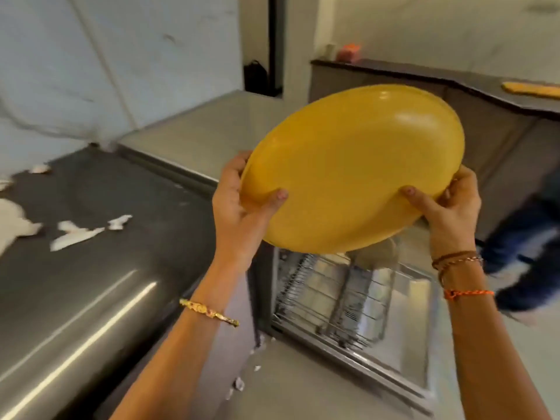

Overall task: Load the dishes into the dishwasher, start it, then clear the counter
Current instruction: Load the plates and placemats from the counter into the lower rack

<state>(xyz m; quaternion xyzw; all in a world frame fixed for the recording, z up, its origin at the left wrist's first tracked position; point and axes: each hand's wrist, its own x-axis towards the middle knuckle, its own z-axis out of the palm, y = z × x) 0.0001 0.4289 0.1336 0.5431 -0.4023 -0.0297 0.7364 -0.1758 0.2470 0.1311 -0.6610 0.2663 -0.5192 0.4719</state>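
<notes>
A large yellow plate (351, 168) is held up tilted in the air, its face towards me. My left hand (239, 204) grips its lower left rim, thumb on the front. My right hand (445, 213) grips the lower right rim the same way. Directly below the plate the dishwasher (418, 359) stands open, with its pulled-out wire rack (327, 295) showing; something pale sits in the rack behind the plate's lower edge, partly hidden.
A dark steel counter (91, 283) runs along the left, with torn white paper scraps (75, 234) on it. A second dark counter (454, 83) stands at the back right, bearing an orange board (530, 89). A person's leg in blue (521, 262) stands at the right.
</notes>
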